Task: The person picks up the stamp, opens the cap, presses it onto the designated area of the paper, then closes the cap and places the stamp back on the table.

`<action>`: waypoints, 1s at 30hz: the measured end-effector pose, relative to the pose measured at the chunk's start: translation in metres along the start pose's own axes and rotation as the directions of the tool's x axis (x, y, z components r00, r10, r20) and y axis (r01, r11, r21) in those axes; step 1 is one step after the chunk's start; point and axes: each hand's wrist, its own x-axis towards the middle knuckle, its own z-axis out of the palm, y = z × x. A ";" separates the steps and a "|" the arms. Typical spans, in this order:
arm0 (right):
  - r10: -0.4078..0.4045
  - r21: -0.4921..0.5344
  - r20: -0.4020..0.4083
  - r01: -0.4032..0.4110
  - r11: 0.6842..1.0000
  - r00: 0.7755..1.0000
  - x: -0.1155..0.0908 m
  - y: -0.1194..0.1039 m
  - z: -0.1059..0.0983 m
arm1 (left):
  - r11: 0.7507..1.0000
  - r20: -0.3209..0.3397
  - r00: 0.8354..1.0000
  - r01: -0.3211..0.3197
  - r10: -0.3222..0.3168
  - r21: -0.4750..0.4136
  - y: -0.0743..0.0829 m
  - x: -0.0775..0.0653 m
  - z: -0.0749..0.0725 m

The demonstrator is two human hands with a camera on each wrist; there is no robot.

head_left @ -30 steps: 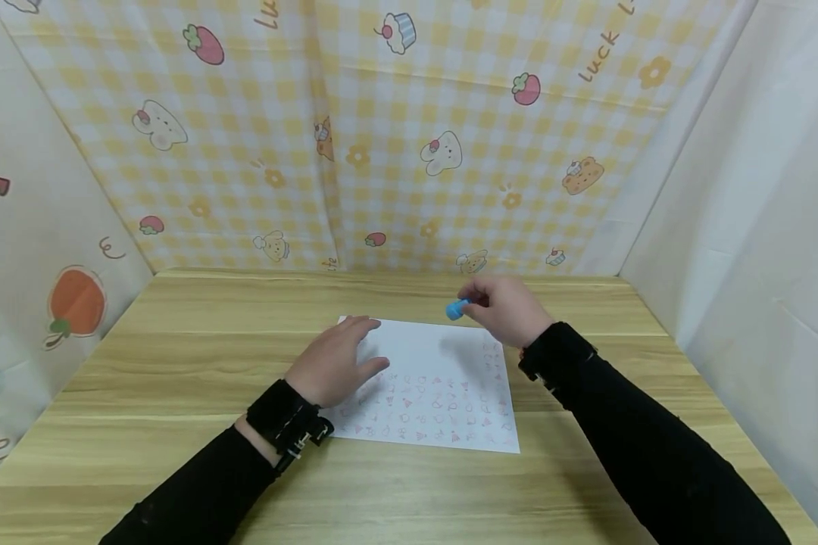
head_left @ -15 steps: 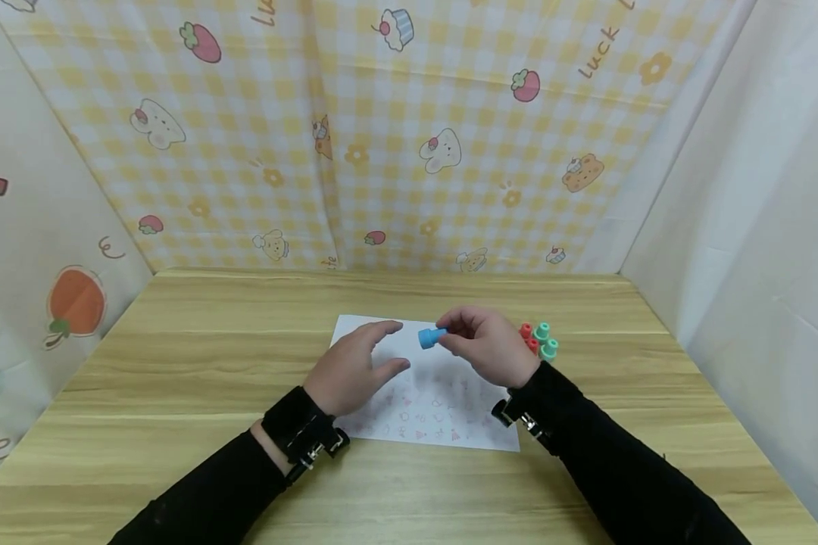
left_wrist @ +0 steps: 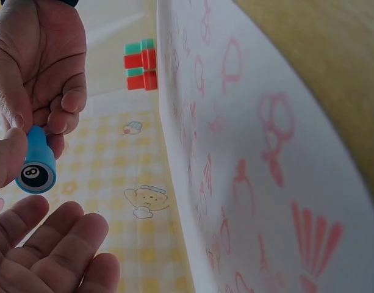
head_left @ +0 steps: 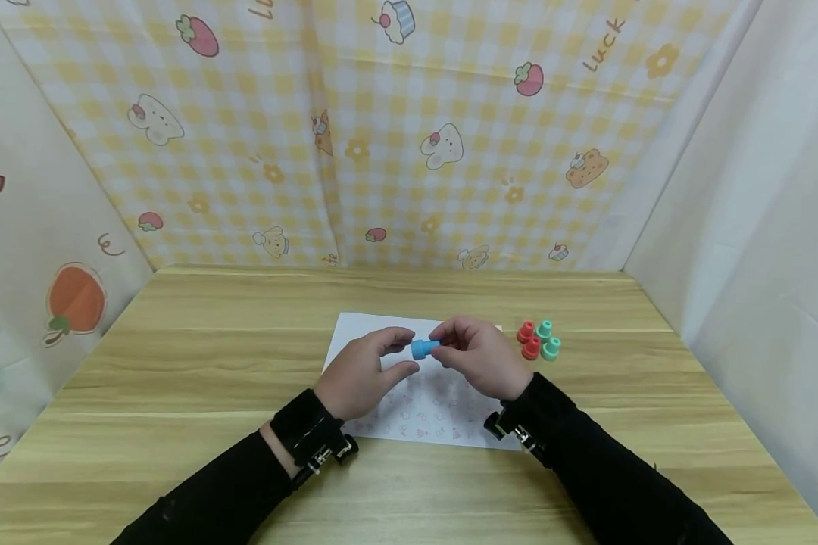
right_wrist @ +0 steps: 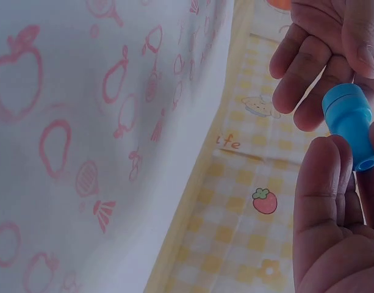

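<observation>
My right hand pinches a small blue toy stamp by its narrow handle, above the paper. Its wide capped end points left; in the left wrist view this stamp shows a black-and-white 8-ball picture on that end. My left hand is held around the capped end with thumb and fingers parted; in the left wrist view its fingers stand just off the cap. Whether the left thumb touches it, I cannot tell. Beneath both hands lies a white sheet of paper with rows of pinkish-red prints, such as apples and shuttlecocks.
Right of the paper, two red stamps and two green stamps stand close together on the wooden table. A yellow checked cloth hangs behind, with a white cloth along the right side.
My right hand has brought the blue stamp left and toward me, between the hands, uncovering the red and green stamps. My left hand has moved right, up to the capped end.
</observation>
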 end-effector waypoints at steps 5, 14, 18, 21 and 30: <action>0.009 0.007 0.000 -0.009 1.000 1.000 -0.001 0.001 0.001 | 1.000 -0.002 1.000 -0.001 0.001 0.002 0.001 0.000 0.000; 0.021 0.033 0.008 -0.021 0.999 1.000 -0.002 0.002 0.003 | 1.000 -0.002 1.000 -0.009 0.009 0.004 0.002 -0.001 0.001; 0.021 0.042 0.010 -0.021 0.999 1.000 -0.003 0.001 0.003 | 1.000 -0.001 1.000 -0.020 0.020 0.005 0.002 -0.001 0.001; 0.017 0.051 0.010 -0.018 0.999 1.000 -0.003 0.001 0.004 | 0.999 -0.003 0.999 -0.036 0.036 -0.004 0.001 0.000 0.002; 0.031 0.116 0.041 -0.036 0.993 0.999 -0.003 0.003 0.008 | 0.996 -0.029 0.995 -0.090 0.090 -0.003 0.002 -0.001 0.002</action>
